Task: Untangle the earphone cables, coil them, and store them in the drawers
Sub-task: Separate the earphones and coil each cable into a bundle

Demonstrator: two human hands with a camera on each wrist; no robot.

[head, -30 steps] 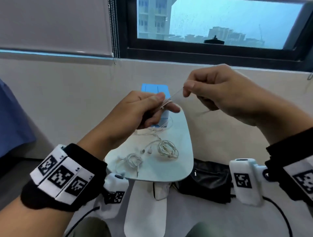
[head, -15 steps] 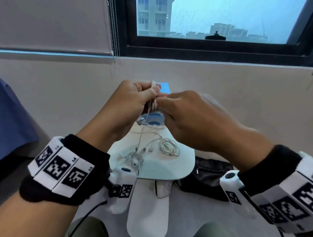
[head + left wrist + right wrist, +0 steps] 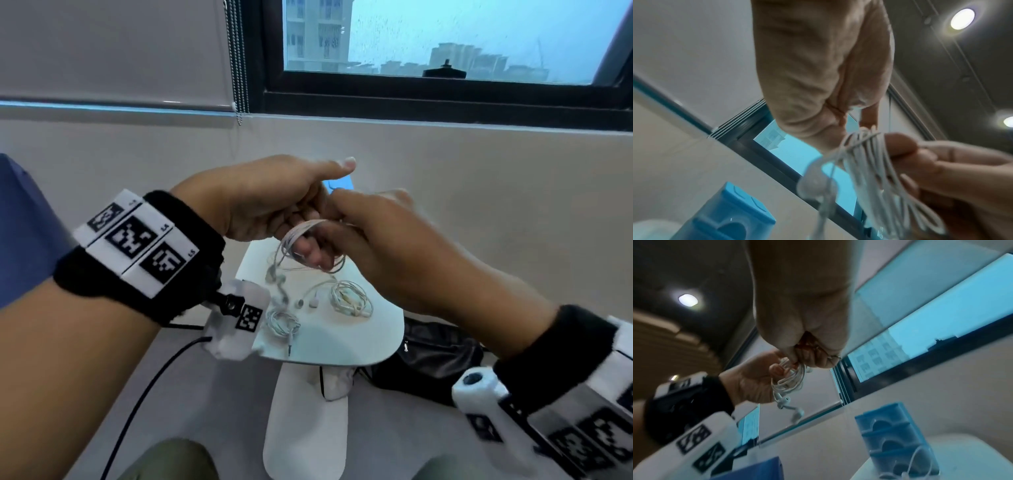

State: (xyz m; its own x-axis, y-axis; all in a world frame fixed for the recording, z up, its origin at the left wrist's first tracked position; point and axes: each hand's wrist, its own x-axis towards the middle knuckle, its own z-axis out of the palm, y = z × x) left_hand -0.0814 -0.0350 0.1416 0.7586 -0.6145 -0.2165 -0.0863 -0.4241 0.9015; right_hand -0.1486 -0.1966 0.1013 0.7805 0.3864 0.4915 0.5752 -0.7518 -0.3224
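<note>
A white earphone cable [image 3: 297, 240] hangs as a coil of several loops between my hands above the small white table [image 3: 342, 347]. My left hand [image 3: 305, 222] has its fingers curled through the coil [image 3: 791, 381], thumb raised. My right hand [image 3: 346, 236] pinches the top of the loops [image 3: 869, 162]. The earbuds [image 3: 789, 405] dangle below the coil. Two more coiled earphones lie on the table, one [image 3: 351, 298] on the right and one [image 3: 282, 323] near the front left. The blue drawer unit [image 3: 896, 443] stands at the table's far end, mostly hidden behind my hands in the head view.
A loose white cable [image 3: 916, 459] trails by the drawer unit's front. A black bag [image 3: 435, 363] lies on the floor under the table's right edge. Blue cloth [image 3: 20, 222] sits at the left. The wall and window are just beyond the table.
One second ago my hands were apart, stretching a strand. They came together, and now the cable hangs as loops between them, with both hands lower and my left thumb lifted.
</note>
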